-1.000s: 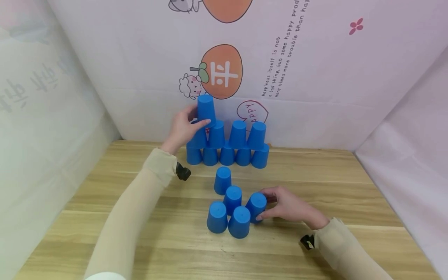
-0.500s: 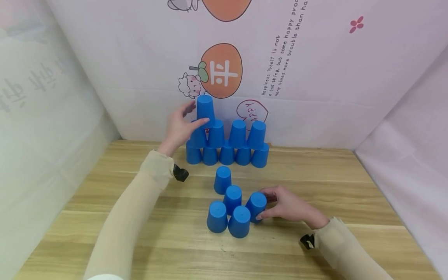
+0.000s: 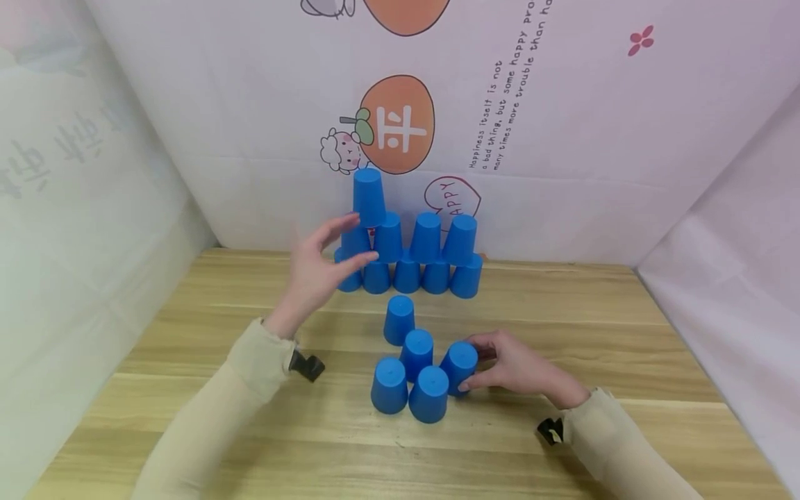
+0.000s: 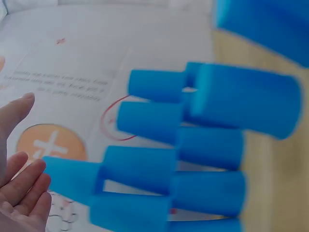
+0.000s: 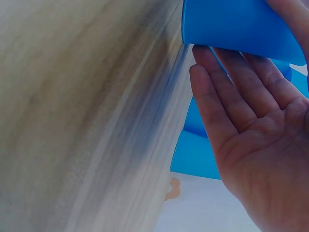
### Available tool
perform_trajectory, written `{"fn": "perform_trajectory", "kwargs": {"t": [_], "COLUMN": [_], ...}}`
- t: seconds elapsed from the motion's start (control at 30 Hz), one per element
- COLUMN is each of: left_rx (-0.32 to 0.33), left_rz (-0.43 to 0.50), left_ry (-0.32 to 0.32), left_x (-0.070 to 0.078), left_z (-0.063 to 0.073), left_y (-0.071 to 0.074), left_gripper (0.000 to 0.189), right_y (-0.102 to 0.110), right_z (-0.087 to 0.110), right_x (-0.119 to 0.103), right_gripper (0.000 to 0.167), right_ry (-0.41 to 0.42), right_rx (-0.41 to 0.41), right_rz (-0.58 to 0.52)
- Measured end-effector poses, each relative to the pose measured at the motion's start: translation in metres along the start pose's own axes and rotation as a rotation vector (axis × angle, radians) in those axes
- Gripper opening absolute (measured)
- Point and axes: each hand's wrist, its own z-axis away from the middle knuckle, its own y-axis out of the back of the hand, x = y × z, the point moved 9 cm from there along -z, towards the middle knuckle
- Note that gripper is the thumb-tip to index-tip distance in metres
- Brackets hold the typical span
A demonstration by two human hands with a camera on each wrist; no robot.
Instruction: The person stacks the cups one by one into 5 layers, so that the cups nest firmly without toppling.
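A blue cup (image 3: 369, 198) stands upside down on top of the left end of a two-tier wall of blue cups (image 3: 426, 237). Just below and left of it my left hand (image 3: 315, 267) is apart from the cup, thumb and fingers spread with nothing between them. In the left wrist view, the fingertips of the hand (image 4: 24, 193) overlap the top cup's narrow end. My right hand (image 3: 515, 364) holds another upturned cup (image 3: 462, 364), thumb in front and fingers behind. The right wrist view shows its fingers (image 5: 222, 101) along that cup's side (image 5: 241, 24).
Several more upturned blue cups (image 3: 417, 354) cluster left of the held one on the wooden table (image 3: 300, 430). A printed cloth (image 3: 562, 139) hangs right behind the cup wall, with white cloth (image 3: 94, 180) down the left side.
My left hand has let go of the top cup and drawn down and back toward me. The cup stays in its place. My right hand has kept its hold on its cup.
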Motion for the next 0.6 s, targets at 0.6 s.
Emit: {"fn": "perform_trajectory", "kwargs": {"t": [0.6], "left_rx": [-0.398], "left_rz": [0.139], "left_ry": [0.219], "left_x": [-0.085], "left_z": [0.059], "left_y": [-0.092], "left_gripper": [0.063], "right_y": [0.004], "right_z": [0.006], "right_x": [0.0], "right_gripper": [0.037], "right_ry": [-0.012], "right_rx": [0.044], "right_rz": [0.039]}}
